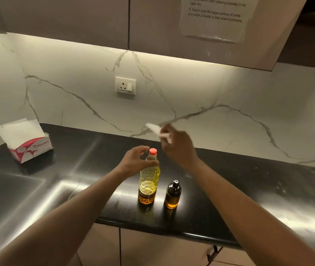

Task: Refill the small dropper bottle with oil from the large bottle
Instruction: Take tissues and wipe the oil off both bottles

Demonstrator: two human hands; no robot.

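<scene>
Large bottle [149, 181] of yellow oil stood capped on surface [220, 189], small bottle [172, 194] just beside it held amber oil, left hand [135, 162] loosely open at large bottle's neck, right hand [179, 146] pinched white tissue [158, 131].

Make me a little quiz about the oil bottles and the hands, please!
1. True or false: the large bottle has its red cap on.
2. Which hand holds something white? A) left hand B) right hand C) neither
3. Fill in: the small dropper bottle stands on the large bottle's ____ side, as the person sees it.

Key: 1 true. 2 B, a blurred white item, maybe a tissue. 3 right.
</scene>
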